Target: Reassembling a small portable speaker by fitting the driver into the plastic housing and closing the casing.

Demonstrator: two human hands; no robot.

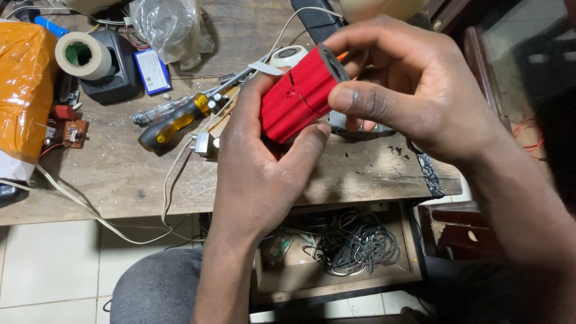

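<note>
Closest to the head camera, two bare hands meet above the front edge of a worn wooden table (pixel 108 180). The left hand (pixel 258 162) comes up from below, back toward the viewer, and wraps around the lower part of a red ribbed cylinder (pixel 300 96), its thumb pressed against the cylinder's underside. The right hand (pixel 420 90) reaches in from the right and pinches the cylinder's upper end, thumb on the near side and fingers curled over the dark grey end cap. The cylinder tilts, its capped end pointing up and to the right, and it is held clear of the table between both hands.

Behind the left hand, a screwdriver with a yellow and black handle (pixel 171 127) lies on the table, tip pointing right, with a clear-handled screwdriver (pixel 159 111) just beside it. Farther left sit a roll of pale tape (pixel 84 55) on a black box (pixel 117 69), a small blue box (pixel 152 71), a crumpled clear plastic bag (pixel 168 27) and an orange plastic bag (pixel 24 90) at the left edge. A small circuit board (pixel 71 133) lies near the orange bag. Thin white wires trail across the table and over its edge.

Below the tabletop, an open drawer (pixel 336 273) holds a tangle of dark cables (pixel 360 243). The person's knee in grey fabric (pixel 159 288) shows at the bottom, over pale floor tiles (pixel 48 264).
</note>
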